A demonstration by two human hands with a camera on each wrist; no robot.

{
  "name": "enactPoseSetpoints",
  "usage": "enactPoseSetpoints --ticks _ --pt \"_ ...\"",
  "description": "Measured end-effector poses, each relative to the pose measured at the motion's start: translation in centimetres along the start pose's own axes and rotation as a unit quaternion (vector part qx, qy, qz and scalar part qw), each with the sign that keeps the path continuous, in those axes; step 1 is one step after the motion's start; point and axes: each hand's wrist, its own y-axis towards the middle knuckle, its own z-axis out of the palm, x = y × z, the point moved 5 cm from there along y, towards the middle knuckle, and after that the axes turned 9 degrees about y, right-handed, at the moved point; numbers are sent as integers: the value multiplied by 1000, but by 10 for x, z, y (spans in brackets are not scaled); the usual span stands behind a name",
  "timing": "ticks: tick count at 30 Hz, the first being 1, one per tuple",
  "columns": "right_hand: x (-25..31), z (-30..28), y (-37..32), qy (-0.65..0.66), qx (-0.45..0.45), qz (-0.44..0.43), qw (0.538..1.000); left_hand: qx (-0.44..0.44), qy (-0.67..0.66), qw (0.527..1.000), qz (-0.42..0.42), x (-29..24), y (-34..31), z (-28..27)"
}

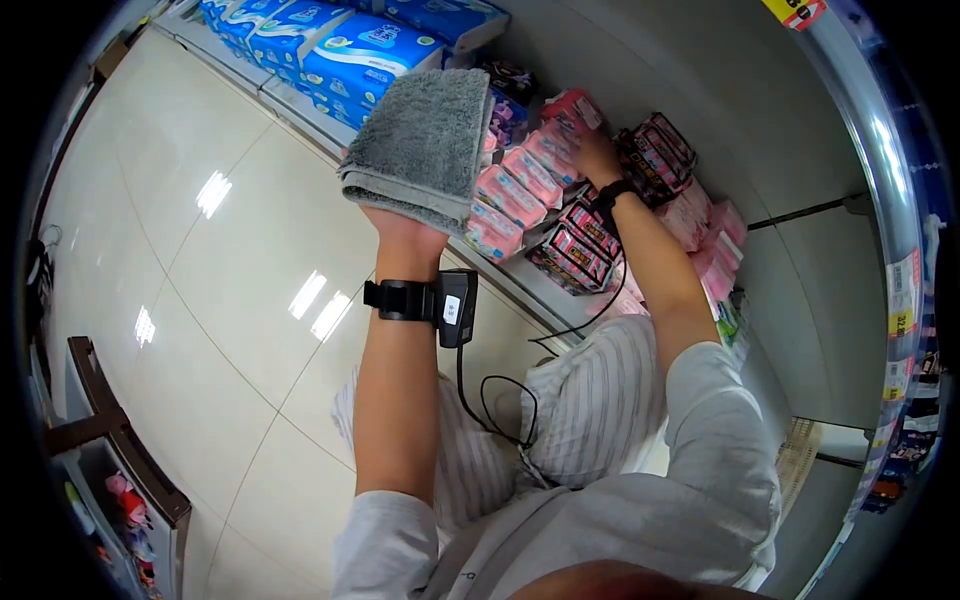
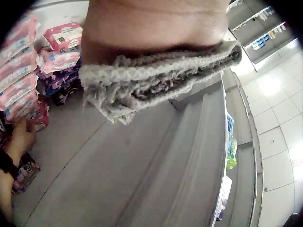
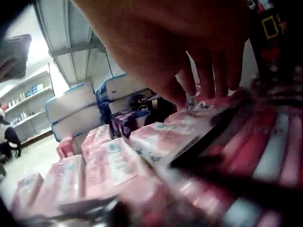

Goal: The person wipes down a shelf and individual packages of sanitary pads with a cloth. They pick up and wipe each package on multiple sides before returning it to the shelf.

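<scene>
A folded grey towel (image 1: 420, 140) lies over my left hand (image 1: 405, 228), which is beneath it with its fingers mostly hidden. In the left wrist view the towel (image 2: 156, 80) shows its folded layers edge-on by the wrist. My right hand (image 1: 598, 158) reaches among pink soft packs (image 1: 512, 195) standing in rows on the low shelf. From the right wrist, its fingers (image 3: 206, 71) extend downward, tips right at the top of a pink pack (image 3: 203, 106) at the back. Black-and-pink packs (image 1: 655, 160) lie beside this hand, and more of them (image 1: 578, 250) sit nearer my body.
Large blue-and-white packs (image 1: 375, 60) line the shelf on the left, with dark purple packs (image 1: 508, 115) behind the towel. A curved metal shelf rail (image 1: 870, 130) runs along the right. Cables hang from both wrists. Glossy floor tiles (image 1: 180, 270) spread to the left.
</scene>
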Motion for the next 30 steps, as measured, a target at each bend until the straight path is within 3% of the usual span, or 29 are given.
enactPoseSetpoints --ticks 2,6,8,12,15,17,18,21,24,26,28,30 --pt "-13 -4 11 -84 -67 -85 991 -29 19 999 14 -1 0 6" --pt "-43 22 42 -162 4 -71 984 -36 17 999 24 -8 0 -3" --pt "-55 30 51 -131 3 -22 991 -107 49 991 57 -17 -5 -19" --pt "-54 29 51 -169 29 -37 984 -88 79 992 50 -16 -3 -15" --pt "-22 6 38 -185 45 -37 981 -109 69 991 38 -11 -1 -13" --pt "15 -28 13 -154 -38 -46 986 -259 223 938 57 -9 -2 -18" --pt "31 -39 4 -156 -36 -45 986 -260 221 938 57 -9 -3 -21" --pt "72 -77 -18 -30 -157 -42 986 -218 159 962 51 -6 3 -39" --pt "115 -97 -51 59 -219 -76 971 -186 158 969 28 6 7 -43" --pt "150 -99 -76 62 -214 -92 970 -213 154 964 37 16 8 -36" --pt "200 -99 -112 -32 -297 -344 890 -242 164 955 42 27 10 -34" --pt "229 -93 -136 -80 -283 -398 869 -272 176 945 49 31 8 -28"
